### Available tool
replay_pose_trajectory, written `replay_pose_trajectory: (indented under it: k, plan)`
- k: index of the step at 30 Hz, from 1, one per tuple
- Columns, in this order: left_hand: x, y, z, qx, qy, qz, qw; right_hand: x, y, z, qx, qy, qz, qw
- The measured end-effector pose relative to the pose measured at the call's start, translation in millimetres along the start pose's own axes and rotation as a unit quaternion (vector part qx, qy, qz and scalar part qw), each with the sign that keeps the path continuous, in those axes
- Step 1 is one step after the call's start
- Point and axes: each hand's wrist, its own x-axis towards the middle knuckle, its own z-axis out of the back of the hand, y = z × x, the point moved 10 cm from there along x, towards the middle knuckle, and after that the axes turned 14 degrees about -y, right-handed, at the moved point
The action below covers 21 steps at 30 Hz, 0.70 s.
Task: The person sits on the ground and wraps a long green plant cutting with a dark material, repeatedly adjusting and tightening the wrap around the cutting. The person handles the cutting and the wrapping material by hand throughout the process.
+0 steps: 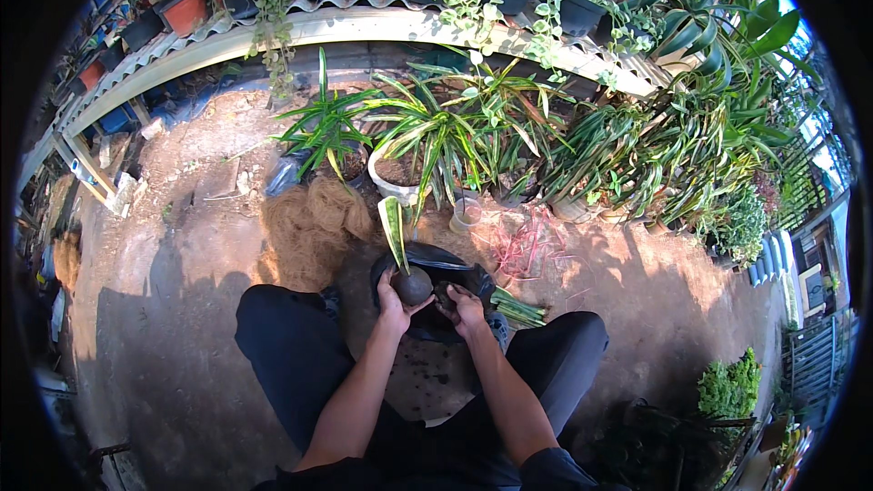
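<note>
My left hand cups a round ball of dark soil from its left side and below. Beside the ball's upper left rises a green leaf with pale yellow edges; its base is hidden by the ball and my fingers. My right hand, fingers curled, holds a small clump of dark soil just right of the ball, without visibly touching it. Both hands are over an open black plastic bag between my legs. The bag's inside is dark, so its contents do not show well.
Brown fibre lies in a heap left of the bag. Red strings and cut green leaves are to its right. Beyond stand a white-potted plant, a small pale pot and dense potted plants, below a shelf.
</note>
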Motion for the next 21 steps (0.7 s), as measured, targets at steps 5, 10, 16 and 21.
replay_pose_trajectory:
  k: [5, 10, 16, 21]
  plan:
    - [3.3, -12.3, -1.0, 0.001, 0.024, -0.021, 0.999, 13.0, 5.9, -9.0, -0.018, -0.007, 0.011, 1.000]
    - [-2.9, -19.0, 5.7, 0.017, 0.023, -0.033, 0.999, 0.6, 1.8, -19.7, -0.009, 0.064, -0.057, 0.996]
    - [-9.9, -18.4, 7.8, 0.021, 0.022, -0.040, 0.999, -11.2, 1.8, -21.4, -0.068, 0.102, -0.028, 0.992]
    - [-11.4, -13.2, 8.0, 0.029, 0.029, -0.027, 0.999, 10.7, -6.3, -0.5, -0.152, 0.037, 0.000, 0.988]
